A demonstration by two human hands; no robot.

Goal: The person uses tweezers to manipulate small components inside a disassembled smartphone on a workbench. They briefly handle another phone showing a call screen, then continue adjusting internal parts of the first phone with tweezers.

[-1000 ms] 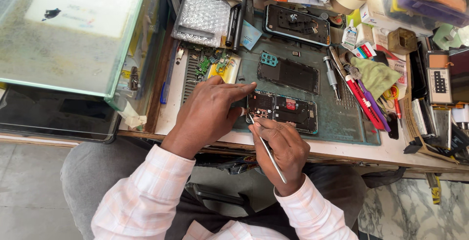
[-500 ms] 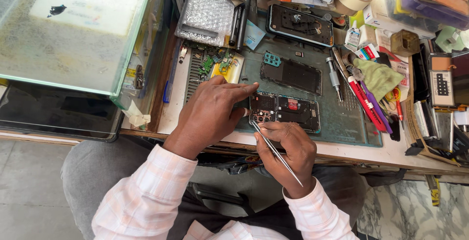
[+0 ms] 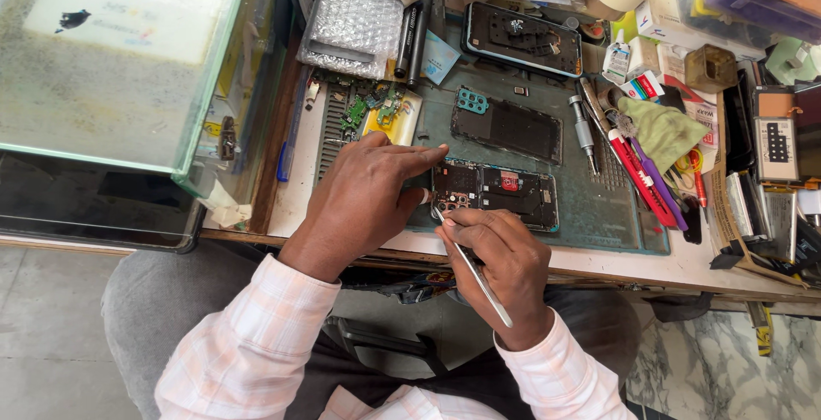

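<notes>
Far on the left stands a big glass box (image 3: 120, 61) with a green rim. Next to it the counter (image 3: 684, 266) is full of small things. Near the back lies a sheet of bubble wrap (image 3: 355, 22), and two black pens (image 3: 410, 39) rest just beside it. A little green circuit board (image 3: 376, 112) sits on a yellow card.

The left hand (image 3: 363, 202) lies flat on the green mat (image 3: 599, 206). Its fingers press on the left end of the open phone (image 3: 500, 193), holding it down. The phone lies at the front edge of the mat, its insides facing up.

The right hand (image 3: 505, 257) is closed around thin metal tweezers (image 3: 470, 262). The tip touches the phone near its left end.

Behind the phone lies a dark phone cover (image 3: 509, 129). Farther right are a grey screwdriver (image 3: 583, 129), a green cloth (image 3: 663, 129) and a red pen (image 3: 637, 176).
</notes>
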